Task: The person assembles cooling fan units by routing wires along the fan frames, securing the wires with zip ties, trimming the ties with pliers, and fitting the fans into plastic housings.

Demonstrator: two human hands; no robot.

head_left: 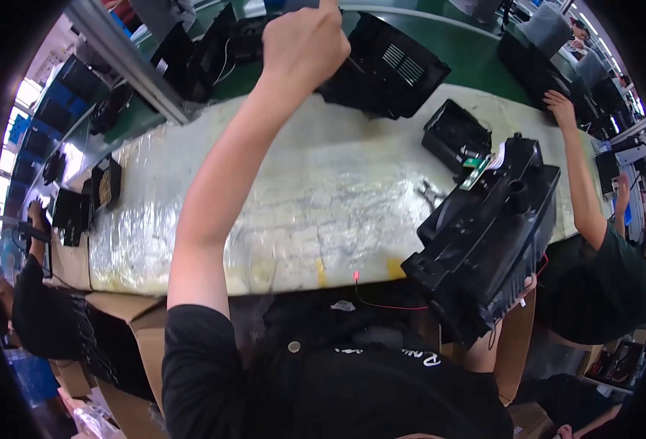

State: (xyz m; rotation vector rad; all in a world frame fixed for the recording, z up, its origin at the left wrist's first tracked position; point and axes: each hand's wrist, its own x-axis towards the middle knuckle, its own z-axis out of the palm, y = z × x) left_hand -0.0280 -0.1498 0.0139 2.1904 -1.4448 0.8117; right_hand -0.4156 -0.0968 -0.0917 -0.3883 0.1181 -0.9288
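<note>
My left hand (305, 44) is raised at the top edge of the picture, its fingers curled closed. A bit of something grey-blue shows beside the fingers, too cut off to name. My right hand (529, 287) grips a large black plastic housing (491, 238) from below and its right side; most of the hand is hidden behind it. The housing is tilted above the table's near right edge. A small green circuit board (474, 173) with white wires sticks out at its far end. From the housing's near side a thin red wire (392, 306) runs left to a small red connector (357, 276).
The table (301, 197) is covered in wrinkled clear film. Beyond the housing lie a black open bin (455, 132) and pliers (430, 194). A vented black cover (392, 66) rests across the far edge by a green conveyor (477, 55). Co-workers stand left and right.
</note>
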